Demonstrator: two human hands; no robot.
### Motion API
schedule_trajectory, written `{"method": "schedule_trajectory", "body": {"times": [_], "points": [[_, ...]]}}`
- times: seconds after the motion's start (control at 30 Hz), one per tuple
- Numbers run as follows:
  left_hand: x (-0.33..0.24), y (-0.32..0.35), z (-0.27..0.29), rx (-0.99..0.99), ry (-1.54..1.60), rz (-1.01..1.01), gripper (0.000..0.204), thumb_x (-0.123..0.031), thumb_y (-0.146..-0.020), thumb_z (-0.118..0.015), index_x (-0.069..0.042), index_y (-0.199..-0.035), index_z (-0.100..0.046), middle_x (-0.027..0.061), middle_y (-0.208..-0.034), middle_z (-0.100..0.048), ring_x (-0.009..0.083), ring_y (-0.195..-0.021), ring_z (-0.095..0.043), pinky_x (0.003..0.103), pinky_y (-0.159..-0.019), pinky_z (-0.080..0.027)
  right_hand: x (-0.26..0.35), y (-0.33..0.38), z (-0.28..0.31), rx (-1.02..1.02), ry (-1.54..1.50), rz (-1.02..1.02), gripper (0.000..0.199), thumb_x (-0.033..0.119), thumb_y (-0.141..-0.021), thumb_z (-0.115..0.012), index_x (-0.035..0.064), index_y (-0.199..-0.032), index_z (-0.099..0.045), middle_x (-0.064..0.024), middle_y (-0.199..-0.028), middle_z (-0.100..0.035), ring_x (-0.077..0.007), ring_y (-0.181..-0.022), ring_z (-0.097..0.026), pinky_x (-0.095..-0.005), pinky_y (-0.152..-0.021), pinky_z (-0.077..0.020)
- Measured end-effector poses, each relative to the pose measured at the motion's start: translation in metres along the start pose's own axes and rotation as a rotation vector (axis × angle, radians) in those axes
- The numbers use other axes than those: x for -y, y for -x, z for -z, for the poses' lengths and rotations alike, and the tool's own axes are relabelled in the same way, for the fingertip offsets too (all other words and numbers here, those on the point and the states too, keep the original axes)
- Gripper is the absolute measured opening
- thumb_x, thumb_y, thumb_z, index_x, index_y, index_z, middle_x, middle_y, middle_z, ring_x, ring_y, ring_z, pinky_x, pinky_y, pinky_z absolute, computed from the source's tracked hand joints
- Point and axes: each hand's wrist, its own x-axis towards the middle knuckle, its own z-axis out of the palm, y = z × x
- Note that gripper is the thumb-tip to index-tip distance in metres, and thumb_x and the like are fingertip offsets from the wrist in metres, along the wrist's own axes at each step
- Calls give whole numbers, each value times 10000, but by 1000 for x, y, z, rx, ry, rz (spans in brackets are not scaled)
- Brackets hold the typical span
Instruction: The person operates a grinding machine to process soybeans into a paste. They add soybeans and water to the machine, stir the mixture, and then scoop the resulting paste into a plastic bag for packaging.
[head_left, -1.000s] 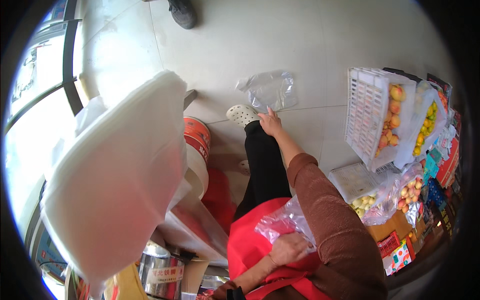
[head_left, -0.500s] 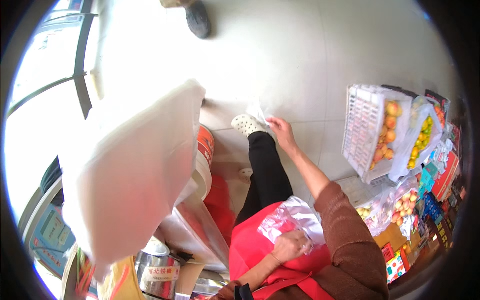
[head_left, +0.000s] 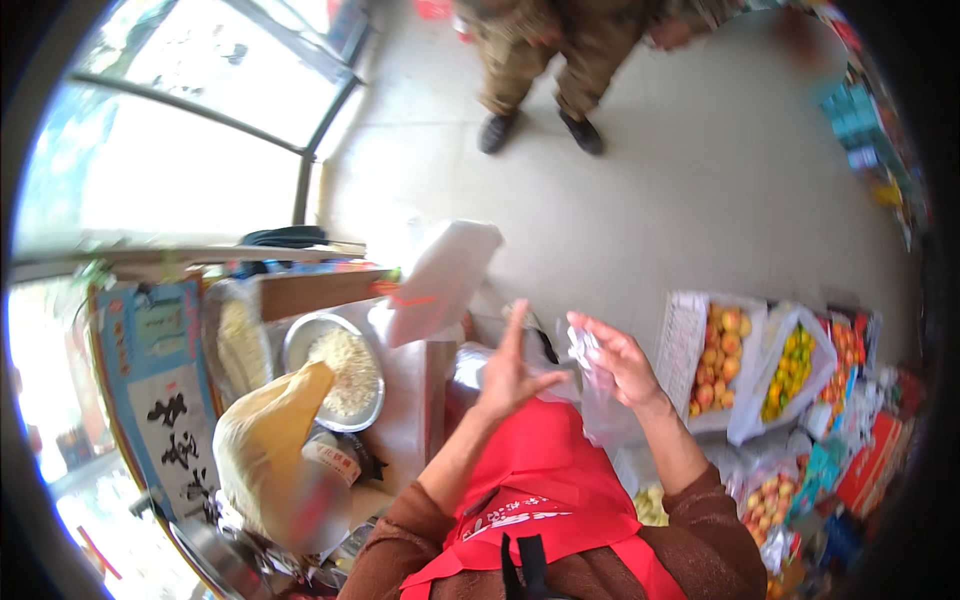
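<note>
My right hand [head_left: 625,365] is raised in front of the red apron [head_left: 540,460] and pinches a crumpled, see-through plastic bag [head_left: 603,405], which hangs below the fingers. Just left of it, my left hand [head_left: 508,370] is open, thumb and fingers spread. Thin clear plastic shows around its fingertips and behind it; whether the hand touches it I cannot tell. Beyond my left hand stands a pale, block-shaped thing [head_left: 450,275] with an orange-red mark, blurred.
To the left, a metal bowl [head_left: 375,410] holds pale chopped pieces, next to a yellowish sack [head_left: 255,450]. At right are a white crate [head_left: 680,345] of round orange-red fruit and a bag of yellow-green fruit [head_left: 792,370]. Another person in patterned trousers [head_left: 590,60] stands on the floor ahead.
My left hand has lifted from my lap and spread its fingers. My right hand has drawn back from its forward reach. The view has shifted, bringing the other person and the bowl into sight.
</note>
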Motion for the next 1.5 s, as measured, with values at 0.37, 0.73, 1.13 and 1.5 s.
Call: {"method": "schedule_trajectory", "body": {"times": [0.37, 0.73, 1.13, 1.5], "points": [[-87, 59, 137, 262, 748, 135, 130, -167, -911, -663, -48, -945, -625, -61, -843, -614, 18, -802, -531, 181, -705, -426, 94, 8, -73, 108, 644, 265, 518, 129, -898, -596, -7, -1376, -450, -73, -1271, -536, -111, -1029, -556, -256, -890, -448], [-130, 95, 213, 273, 103, -208, 190, -205, -905, -646, -50, -1013, -666, 66, -810, -642, 125, -757, -579, 307, -689, -480, 114, 9, -221, 1029, 1381, 214, 654, 409, -885, -642, 31, -1381, -444, -137, -1319, -512, -246, -1224, -455, -366, -1040, -353], [-143, 164, 302, -606, -475, -54, 310, -236, -757, -741, -144, -1048, -685, 122, -991, -657, 311, -854, -649, 403, -755, -503, 112, -7, -274, 730, 1455, 246, 211, 191, -842, -718, 20, -794, -603, 26, -633, -512, -49, -587, -464, -239, -523, -381], [-81, 139, 208, -350, 484, 20, 353, -327, -852, -718, 3, -979, -707, 24, -855, -679, 87, -788, -580, 261, -705, -469, 42, -21, -275, 887, 1322, 205, 259, 245, -844, -714, 27, -853, -575, -75, -773, -621, -164, -659, -598, -301, -587, -470]]}}
